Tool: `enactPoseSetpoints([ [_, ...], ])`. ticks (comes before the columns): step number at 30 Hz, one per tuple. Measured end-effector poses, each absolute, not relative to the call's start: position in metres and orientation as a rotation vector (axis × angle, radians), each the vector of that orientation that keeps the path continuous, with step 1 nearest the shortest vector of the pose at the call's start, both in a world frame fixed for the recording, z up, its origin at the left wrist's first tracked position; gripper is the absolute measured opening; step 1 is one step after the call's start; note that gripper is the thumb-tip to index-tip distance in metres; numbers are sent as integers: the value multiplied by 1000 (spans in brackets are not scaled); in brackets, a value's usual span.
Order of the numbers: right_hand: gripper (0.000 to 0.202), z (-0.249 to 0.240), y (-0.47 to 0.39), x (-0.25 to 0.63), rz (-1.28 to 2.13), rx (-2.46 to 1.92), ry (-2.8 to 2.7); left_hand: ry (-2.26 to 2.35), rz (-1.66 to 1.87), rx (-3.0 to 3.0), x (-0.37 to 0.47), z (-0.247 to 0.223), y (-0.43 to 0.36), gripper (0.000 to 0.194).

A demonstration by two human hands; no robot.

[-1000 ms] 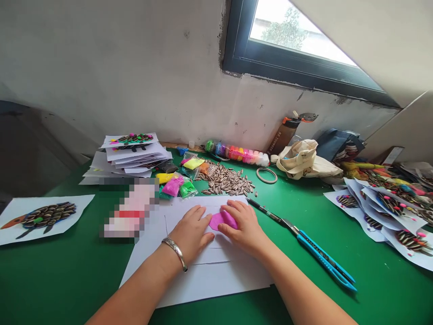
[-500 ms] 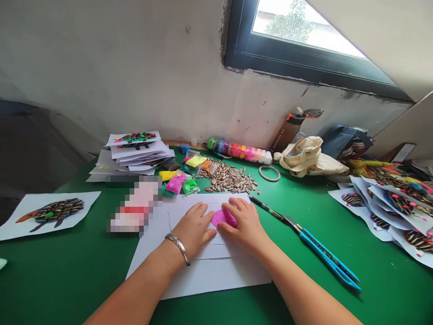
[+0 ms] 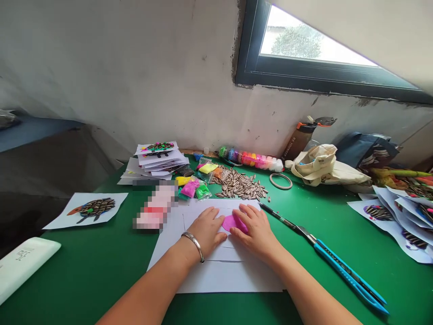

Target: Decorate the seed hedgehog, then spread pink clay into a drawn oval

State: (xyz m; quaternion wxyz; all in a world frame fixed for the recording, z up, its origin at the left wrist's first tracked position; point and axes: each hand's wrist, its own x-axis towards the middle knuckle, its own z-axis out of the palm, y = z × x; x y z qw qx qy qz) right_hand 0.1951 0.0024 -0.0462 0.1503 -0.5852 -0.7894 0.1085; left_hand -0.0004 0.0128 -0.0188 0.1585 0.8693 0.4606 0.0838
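Observation:
A flattened patch of magenta modelling clay lies on a white sheet of paper in front of me. My right hand rests over the patch's right side, fingers extended and covering part of it. At the left edge of the clay is my left hand, palm down on the paper with its fingers stretched out. A silver bangle circles the left wrist. Neither hand grips anything. Thin dark lines cross the paper around the hands.
Sunflower seeds are heaped behind the paper, beside bagged coloured clay. Blue-handled scissors or tongs and a black pen lie right. A seed-bird picture and a white case are left. Stacked pictures stand behind.
My view has turned slightly left, so the table's things appear further right and the white case shows more. Both hands stay on the paper by the clay, with almost no movement.

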Motion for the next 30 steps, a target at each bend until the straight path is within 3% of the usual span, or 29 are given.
enactPoseSetpoints([
  [7,56,-23,-3,231,582,-1587,-2293,1267,205,2563,-2,-19,17,39],
  [15,40,-3,-19,241,344,-1481,-2315,1278,247,2562,-11,-35,20,45],
  [30,43,-28,-48,235,239,-1414,-2378,1261,331,2628,-13,-44,19,45],
])
